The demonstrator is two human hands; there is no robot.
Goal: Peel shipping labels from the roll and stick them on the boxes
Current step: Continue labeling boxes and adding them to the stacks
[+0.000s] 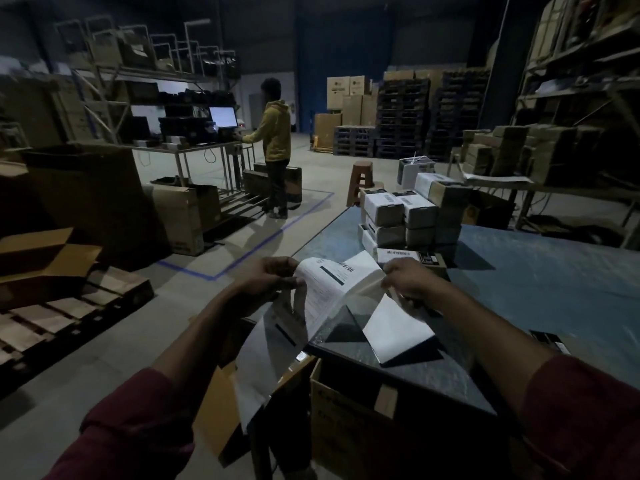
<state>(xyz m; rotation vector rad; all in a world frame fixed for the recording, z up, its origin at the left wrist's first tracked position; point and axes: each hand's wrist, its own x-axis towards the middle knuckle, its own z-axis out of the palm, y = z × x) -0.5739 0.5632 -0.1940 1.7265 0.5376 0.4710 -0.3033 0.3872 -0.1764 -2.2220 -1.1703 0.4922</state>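
The left hand pinched the upper left edge of a label strip, its fingers curled over the paper. The right hand gripped the strip's other end, fingers folded round a peeled white flap that hung down to the desk. Between the hands the strip arched upward, white, printed with fine text, a black bar and a barcode. Its tail trailed down past the desk's near corner, in front of an open carton on the floor.

Just beyond the right hand sat a stack of boxes, brown with white labels already on top, piled several high on the desk. A dark small item lay near the right forearm; what it was could not be told.

Left of the desk lay wooden pallets and open cartons. Farther off, a person in a yellow hoodie stood at a lit screen. A brown stool stood behind the stack, with shelving and stacked cartons along the walls.
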